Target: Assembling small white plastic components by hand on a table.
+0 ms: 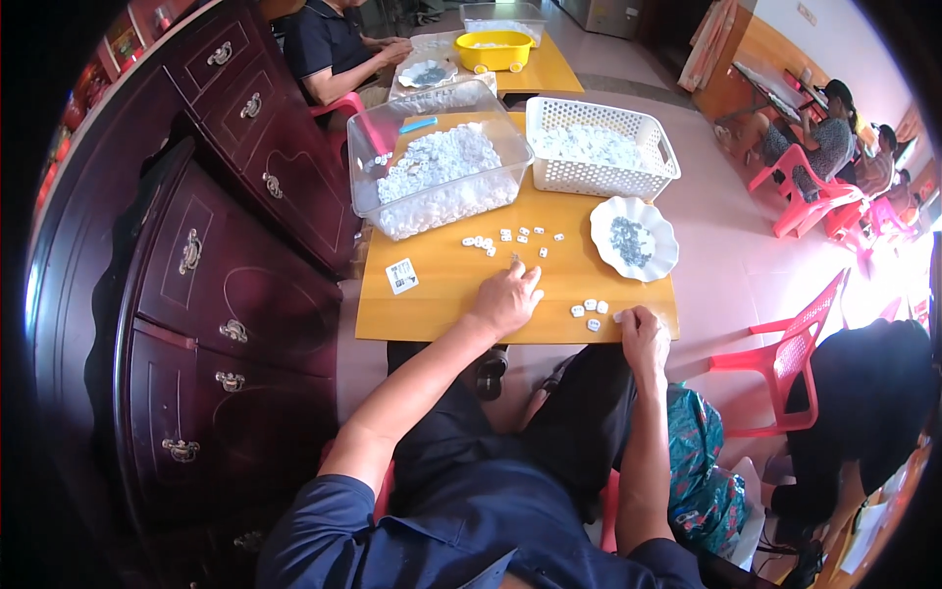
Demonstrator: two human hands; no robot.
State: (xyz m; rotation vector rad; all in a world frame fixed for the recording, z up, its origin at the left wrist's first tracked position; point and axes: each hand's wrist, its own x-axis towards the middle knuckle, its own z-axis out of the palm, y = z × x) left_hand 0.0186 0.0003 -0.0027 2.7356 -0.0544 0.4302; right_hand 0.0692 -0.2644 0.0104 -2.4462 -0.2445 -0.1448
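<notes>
Clear tub [361, 177] & basket [589, 180] at tbl's [442, 306] far side, plate [601, 234] nr R edge; cabinet [231, 280] hems L, partly lost in dark rim. Loose pcs [543, 252] mid-tbl & nr edge. L hand [505, 302] fingers part-bent, R hand [645, 341] fingers curled; can't tell either grip.

Toward eleven o'clock of the surface [422, 319], dark capital letters [432, 95] are showing along the far rim of the clear bin [364, 182], on it or behind. At eight o'clock, a white card [401, 276] is bearing unreadably small dark print.
</notes>
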